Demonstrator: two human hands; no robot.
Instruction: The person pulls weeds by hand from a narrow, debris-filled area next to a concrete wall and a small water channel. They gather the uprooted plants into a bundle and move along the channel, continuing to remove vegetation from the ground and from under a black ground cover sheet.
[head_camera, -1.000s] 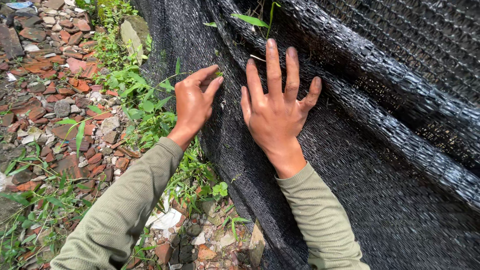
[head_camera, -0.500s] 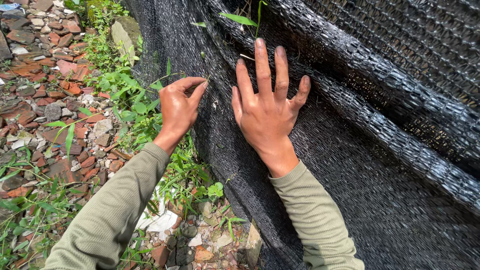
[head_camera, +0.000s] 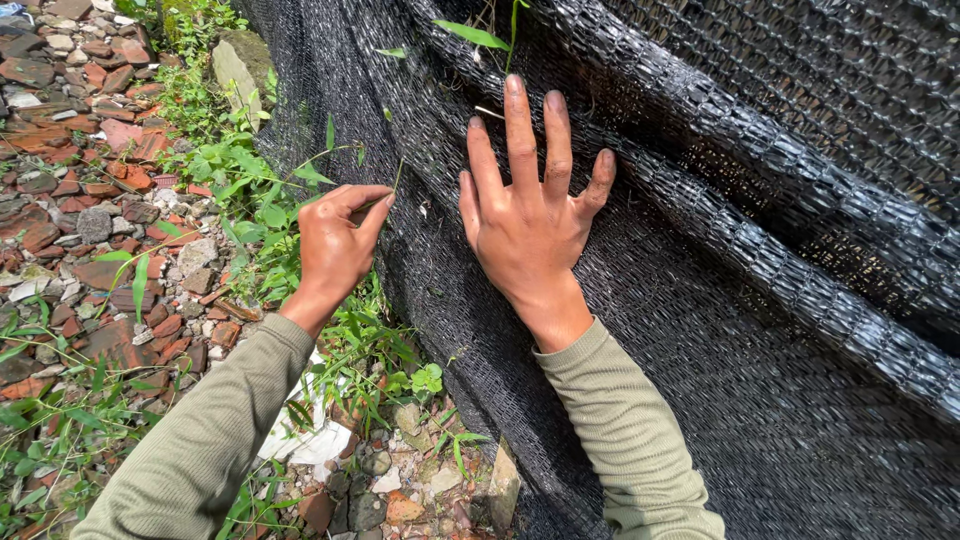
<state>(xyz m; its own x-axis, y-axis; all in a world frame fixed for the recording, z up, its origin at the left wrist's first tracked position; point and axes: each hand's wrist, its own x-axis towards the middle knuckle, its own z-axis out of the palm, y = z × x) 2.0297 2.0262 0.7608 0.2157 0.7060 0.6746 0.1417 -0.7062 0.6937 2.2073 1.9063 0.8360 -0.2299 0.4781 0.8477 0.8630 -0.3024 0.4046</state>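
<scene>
Head view: the right hand (head_camera: 530, 225) lies flat, fingers spread, pressing the black shade netting (head_camera: 760, 300) taut. Beside it, the left hand (head_camera: 335, 245) pinches a thin grass stem (head_camera: 392, 185) at the netting's left edge, above rubble (head_camera: 90, 200).

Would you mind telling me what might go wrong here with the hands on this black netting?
1. The left hand pinches a thin grass stem right against the black shade netting; a tug could snap the stem or snag the mesh.
2. The right hand lies flat with fingers spread on loose, folded netting, which may give way under pressure.
3. Broken bricks and stones lie beside the netting and look like uneven footing.
</scene>
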